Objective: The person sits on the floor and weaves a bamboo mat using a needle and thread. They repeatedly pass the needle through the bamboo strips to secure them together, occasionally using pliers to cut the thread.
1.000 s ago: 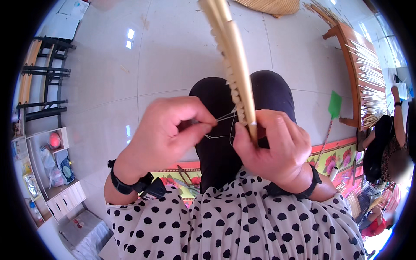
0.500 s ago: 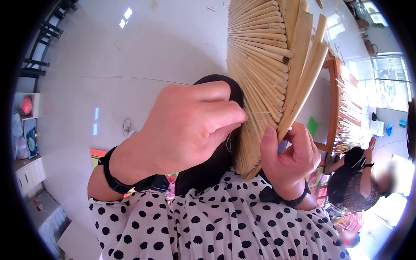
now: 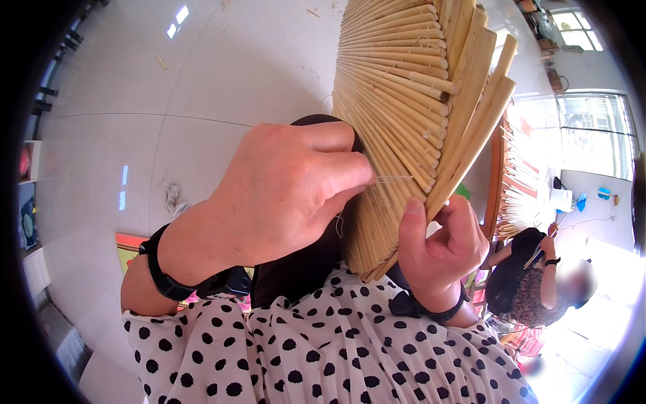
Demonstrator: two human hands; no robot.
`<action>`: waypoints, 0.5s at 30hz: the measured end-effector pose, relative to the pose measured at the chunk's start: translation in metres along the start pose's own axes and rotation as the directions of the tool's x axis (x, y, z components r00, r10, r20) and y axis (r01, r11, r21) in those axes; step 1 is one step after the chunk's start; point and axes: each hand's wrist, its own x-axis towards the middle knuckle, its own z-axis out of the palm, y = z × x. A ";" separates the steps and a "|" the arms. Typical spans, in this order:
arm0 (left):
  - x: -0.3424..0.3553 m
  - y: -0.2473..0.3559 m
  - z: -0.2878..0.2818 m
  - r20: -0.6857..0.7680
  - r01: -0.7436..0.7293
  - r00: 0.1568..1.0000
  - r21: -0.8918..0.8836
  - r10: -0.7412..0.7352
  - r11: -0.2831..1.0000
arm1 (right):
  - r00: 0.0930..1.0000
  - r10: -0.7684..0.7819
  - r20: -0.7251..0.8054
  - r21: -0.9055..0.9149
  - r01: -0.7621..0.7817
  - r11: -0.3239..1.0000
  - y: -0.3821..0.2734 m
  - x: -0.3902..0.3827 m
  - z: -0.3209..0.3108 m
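Observation:
Across my lap and up to the far edge runs a long row of pale wooden sticks [image 3: 397,87], packed side by side and joined with thin thread. Pinched in my left hand [image 3: 296,188] is a pale thread [image 3: 396,179], drawn taut in two strands across the sticks near their rounded ends. My right hand [image 3: 441,239] is closed at the near right edge of the row, thumb against the stick ends and fingers curled round the edge. Longer, wider wooden strips [image 3: 478,141] lean along the right side of the row, just above my right fingers. Looser thread dangles under my left hand.
A pale tiled floor [image 3: 121,161] lies to the left, with a crumpled scrap [image 3: 175,200] on it. At the right, another person [image 3: 531,283] sits handling sticks beside an orange-brown wooden frame [image 3: 496,178] with many more sticks.
The view has turned slightly to the right, so most things sit further left. Both hands keep nearly the same hold, and the thread stays taut.

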 end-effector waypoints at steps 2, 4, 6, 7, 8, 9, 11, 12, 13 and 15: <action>0.000 0.000 -0.001 0.007 0.003 1.000 0.010 -0.003 1.000 | 1.000 0.004 0.008 -0.011 -0.004 1.000 -0.001 0.000 -0.001; -0.001 0.000 -0.002 0.013 0.000 1.000 0.015 0.000 1.000 | 1.000 0.006 0.009 -0.015 -0.005 1.000 -0.001 0.000 -0.001; -0.002 0.000 -0.001 0.016 0.001 1.000 0.013 -0.001 1.000 | 1.000 0.002 0.005 -0.015 -0.002 1.000 -0.001 0.000 -0.001; -0.002 0.000 -0.001 0.016 0.003 1.000 0.007 -0.003 1.000 | 1.000 0.002 0.006 -0.017 -0.002 1.000 -0.001 -0.001 -0.001; -0.002 0.000 -0.001 0.016 0.005 1.000 0.001 -0.005 1.000 | 1.000 0.001 0.006 -0.018 -0.001 1.000 0.000 -0.001 -0.001; -0.002 0.000 -0.001 0.019 0.006 1.000 0.001 -0.006 1.000 | 1.000 0.002 0.001 -0.016 -0.002 1.000 0.000 -0.001 0.000; -0.001 0.000 0.000 0.020 0.005 1.000 -0.001 -0.005 1.000 | 1.000 0.007 0.001 -0.014 -0.007 1.000 0.000 -0.001 0.000; -0.001 0.000 0.000 0.021 0.008 1.000 -0.005 -0.008 1.000 | 1.000 0.007 -0.005 -0.007 -0.007 1.000 0.000 -0.001 0.000; -0.001 0.000 0.000 0.016 0.010 1.000 -0.010 -0.009 1.000 | 1.000 0.002 -0.001 -0.012 -0.002 1.000 0.000 -0.001 0.000; 0.000 0.000 0.000 0.014 0.009 1.000 -0.009 -0.009 1.000 | 1.000 -0.013 -0.004 -0.012 0.013 1.000 0.000 0.000 -0.001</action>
